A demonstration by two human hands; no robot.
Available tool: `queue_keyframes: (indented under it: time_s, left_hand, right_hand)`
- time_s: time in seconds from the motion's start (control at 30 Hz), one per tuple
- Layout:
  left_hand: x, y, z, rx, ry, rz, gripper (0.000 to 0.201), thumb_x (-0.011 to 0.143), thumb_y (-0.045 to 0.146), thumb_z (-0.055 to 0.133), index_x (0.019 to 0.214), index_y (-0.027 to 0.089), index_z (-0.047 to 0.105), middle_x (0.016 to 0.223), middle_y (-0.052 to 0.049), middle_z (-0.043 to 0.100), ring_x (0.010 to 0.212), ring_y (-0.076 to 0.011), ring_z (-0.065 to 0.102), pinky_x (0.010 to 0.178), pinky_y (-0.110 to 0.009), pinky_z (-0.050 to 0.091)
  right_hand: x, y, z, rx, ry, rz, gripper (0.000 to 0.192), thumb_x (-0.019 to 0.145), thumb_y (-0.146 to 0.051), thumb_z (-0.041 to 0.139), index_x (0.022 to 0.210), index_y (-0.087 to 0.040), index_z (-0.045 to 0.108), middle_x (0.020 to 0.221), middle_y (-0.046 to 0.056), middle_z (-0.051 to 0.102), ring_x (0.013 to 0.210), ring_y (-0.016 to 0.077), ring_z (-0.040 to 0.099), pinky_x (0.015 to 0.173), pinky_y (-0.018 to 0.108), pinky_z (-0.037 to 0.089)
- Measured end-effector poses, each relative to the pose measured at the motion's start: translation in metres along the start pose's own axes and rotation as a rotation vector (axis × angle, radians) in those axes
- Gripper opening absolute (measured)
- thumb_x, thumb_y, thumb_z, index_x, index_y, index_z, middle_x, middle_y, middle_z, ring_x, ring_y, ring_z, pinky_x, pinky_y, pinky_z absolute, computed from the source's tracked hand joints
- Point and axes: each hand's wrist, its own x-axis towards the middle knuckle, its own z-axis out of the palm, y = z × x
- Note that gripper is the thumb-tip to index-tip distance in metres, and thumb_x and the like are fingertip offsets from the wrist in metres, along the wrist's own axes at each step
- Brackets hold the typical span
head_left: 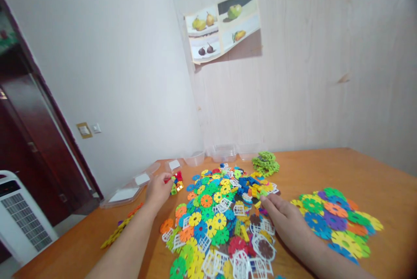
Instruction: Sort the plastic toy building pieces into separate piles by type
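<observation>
On the table (325, 170) before you, a big pile of coloured discs (221, 214) spreads between your two hands. Your left hand (158, 190) sits at the pile's left edge, its fingers curled about a small cluster of red, yellow and green pieces (176, 182), touching them. Your right hand (286, 222) lies flat on the pile's right side, fingers stretched open with nothing held, the tips among the discs. Right of that hand, a flat sheet of joined discs (335, 222) rests apart. A green stack (265, 161) stands behind the pile, near clear plastic tubs (223, 152) along the wall. Clear lids (130, 187) lie left.
</observation>
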Motion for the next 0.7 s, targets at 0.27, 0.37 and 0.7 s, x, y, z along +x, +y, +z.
queue_keyframes:
  time_s: [0.27, 0.37, 0.7]
  left_hand:
    - [0.014, -0.021, -0.010, 0.128, 0.102, -0.226, 0.015, 0.070, 0.038, 0.067, 0.075, 0.023, 0.068, 0.067, -0.001, 0.070, 0.075, -0.0220, 0.065, 0.064, -0.028, 0.045]
    - [0.019, -0.021, -0.007, 0.134, 0.102, -0.242, 0.015, 0.069, 0.038, 0.069, 0.071, 0.023, 0.067, 0.066, -0.002, 0.069, 0.072, -0.0223, 0.065, 0.062, -0.028, 0.045]
    - [0.031, -0.011, 0.006, 0.151, 0.086, -0.203, 0.015, 0.068, 0.033, 0.072, 0.076, 0.021, 0.070, 0.067, -0.004, 0.070, 0.069, -0.0230, 0.064, 0.061, -0.030, 0.045]
  right_hand:
    - [0.003, 0.003, 0.002, -0.023, -0.002, -0.003, 0.043, 0.087, -0.060, 0.046, 0.069, -0.021, 0.053, 0.065, -0.001, 0.057, 0.061, 0.0164, 0.050, 0.058, 0.027, 0.036]
    - [0.003, 0.007, 0.004, 0.009, -0.014, 0.011, 0.042, 0.087, -0.059, 0.047, 0.070, -0.021, 0.056, 0.063, -0.002, 0.056, 0.062, 0.0166, 0.050, 0.056, 0.027, 0.035]
    - [0.002, 0.006, 0.003, -0.039, -0.022, 0.012, 0.043, 0.088, -0.059, 0.046, 0.068, -0.021, 0.052, 0.060, -0.003, 0.050, 0.059, 0.0152, 0.048, 0.054, 0.026, 0.032]
